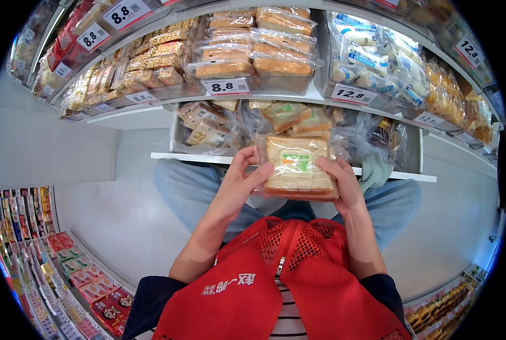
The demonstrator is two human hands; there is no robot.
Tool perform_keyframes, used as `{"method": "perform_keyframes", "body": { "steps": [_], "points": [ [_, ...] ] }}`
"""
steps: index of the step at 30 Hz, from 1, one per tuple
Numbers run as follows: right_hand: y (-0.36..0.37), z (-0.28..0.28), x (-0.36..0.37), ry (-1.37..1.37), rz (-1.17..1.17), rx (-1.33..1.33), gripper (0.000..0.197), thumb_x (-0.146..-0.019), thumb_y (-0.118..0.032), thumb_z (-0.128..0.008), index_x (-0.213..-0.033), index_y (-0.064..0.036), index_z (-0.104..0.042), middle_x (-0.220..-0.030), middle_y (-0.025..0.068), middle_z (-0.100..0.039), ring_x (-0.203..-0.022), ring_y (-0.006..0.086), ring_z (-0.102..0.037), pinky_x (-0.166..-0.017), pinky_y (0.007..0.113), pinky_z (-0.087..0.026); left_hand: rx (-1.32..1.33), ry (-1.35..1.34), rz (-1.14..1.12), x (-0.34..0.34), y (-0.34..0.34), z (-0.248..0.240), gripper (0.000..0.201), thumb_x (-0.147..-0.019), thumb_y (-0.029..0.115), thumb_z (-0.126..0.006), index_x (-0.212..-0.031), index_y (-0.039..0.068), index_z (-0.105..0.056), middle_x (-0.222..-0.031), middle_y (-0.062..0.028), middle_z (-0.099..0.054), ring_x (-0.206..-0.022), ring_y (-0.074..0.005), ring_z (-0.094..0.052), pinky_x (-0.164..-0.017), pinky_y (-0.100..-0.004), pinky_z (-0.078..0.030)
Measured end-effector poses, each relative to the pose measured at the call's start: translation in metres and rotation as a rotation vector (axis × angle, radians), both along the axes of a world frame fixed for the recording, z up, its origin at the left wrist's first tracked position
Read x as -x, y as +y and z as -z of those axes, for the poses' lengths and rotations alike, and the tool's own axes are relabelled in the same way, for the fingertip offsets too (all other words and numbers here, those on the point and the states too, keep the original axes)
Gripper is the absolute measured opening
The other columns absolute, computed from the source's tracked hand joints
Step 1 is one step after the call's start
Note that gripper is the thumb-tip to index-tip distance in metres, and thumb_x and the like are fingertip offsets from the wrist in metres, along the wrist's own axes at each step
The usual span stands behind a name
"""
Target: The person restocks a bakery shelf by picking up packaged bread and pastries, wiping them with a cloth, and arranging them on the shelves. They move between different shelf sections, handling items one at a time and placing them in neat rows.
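A clear-wrapped pack of sliced bread (298,177) with a green and orange label is held flat between both hands, above my lap. My left hand (246,177) grips its left edge, thumb on top. On the right edge my right hand (343,180) closes the same way, thumb over the wrapper. Just beyond the bread, an open drawer (168,156) juts out below the shelf. Inside it lie more bread packs (289,115), brown-and-white packets (207,127) at the left, and crumpled clear plastic (352,136) at the right.
Above the drawer, a shelf bin of wrapped loaves (224,68) stands between packaged snack bars (156,56) and blue-and-white packets (372,59). A grey-green cloth (376,171) hangs at the drawer's front edge. Snack racks (88,277) stand behind at the lower left.
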State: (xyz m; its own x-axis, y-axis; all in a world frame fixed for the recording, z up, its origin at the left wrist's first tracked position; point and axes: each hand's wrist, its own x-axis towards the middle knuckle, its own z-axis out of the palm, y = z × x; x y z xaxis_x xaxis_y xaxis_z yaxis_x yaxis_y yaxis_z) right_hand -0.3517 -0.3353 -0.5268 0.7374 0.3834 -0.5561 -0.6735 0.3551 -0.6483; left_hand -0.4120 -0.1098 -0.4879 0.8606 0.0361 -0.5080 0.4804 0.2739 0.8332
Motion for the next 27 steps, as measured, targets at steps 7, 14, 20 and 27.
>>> {"method": "perform_keyframes", "body": {
  "steps": [7,14,20,27],
  "points": [
    [0.000,0.007,-0.001,0.148,-0.060,-0.091,0.051,-0.089,-0.026,-0.068,-0.124,0.0077,-0.053,-0.114,0.0140,-0.064,-0.100,0.0176,-0.065,-0.086,0.030,-0.052,0.043,0.059,-0.032,-0.004,0.004,-0.001,0.084,-0.090,0.036,-0.069,-0.146,-0.003,-0.019,-0.112,-0.0117,-0.051,-0.081,-0.0191,-0.062,-0.050,-0.0306,-0.048],
    [0.003,0.006,0.000,0.164,-0.114,-0.148,0.049,-0.092,-0.027,-0.064,-0.125,0.0074,-0.054,-0.116,0.0132,-0.064,-0.100,0.0173,-0.065,-0.087,0.030,-0.052,-0.024,0.086,-0.040,-0.004,-0.001,-0.003,0.069,-0.094,0.039,-0.060,-0.142,0.000,-0.031,-0.097,-0.0082,-0.058,-0.063,-0.0141,-0.058,-0.041,-0.0277,-0.039],
    [0.003,-0.005,0.001,0.061,-0.098,-0.069,0.057,-0.086,-0.017,-0.072,-0.131,0.0059,-0.046,-0.121,0.0113,-0.061,-0.105,0.0174,-0.062,-0.091,0.031,-0.051,0.068,0.023,0.057,-0.004,0.014,0.016,0.076,-0.086,0.027,-0.074,-0.142,-0.001,-0.031,-0.111,-0.0093,-0.059,-0.089,-0.0171,-0.062,-0.069,-0.0289,-0.052],
    [-0.012,-0.014,0.009,-0.360,-0.190,-0.033,0.071,-0.071,0.004,-0.081,-0.132,0.0008,-0.045,-0.125,0.0082,-0.058,-0.114,0.0150,-0.056,-0.098,0.032,-0.046,0.095,-0.179,0.211,0.002,0.004,0.005,0.078,-0.078,0.000,-0.078,-0.142,0.000,-0.035,-0.132,-0.0109,-0.054,-0.121,-0.0179,-0.053,-0.100,-0.0333,-0.047]
  ]
}}
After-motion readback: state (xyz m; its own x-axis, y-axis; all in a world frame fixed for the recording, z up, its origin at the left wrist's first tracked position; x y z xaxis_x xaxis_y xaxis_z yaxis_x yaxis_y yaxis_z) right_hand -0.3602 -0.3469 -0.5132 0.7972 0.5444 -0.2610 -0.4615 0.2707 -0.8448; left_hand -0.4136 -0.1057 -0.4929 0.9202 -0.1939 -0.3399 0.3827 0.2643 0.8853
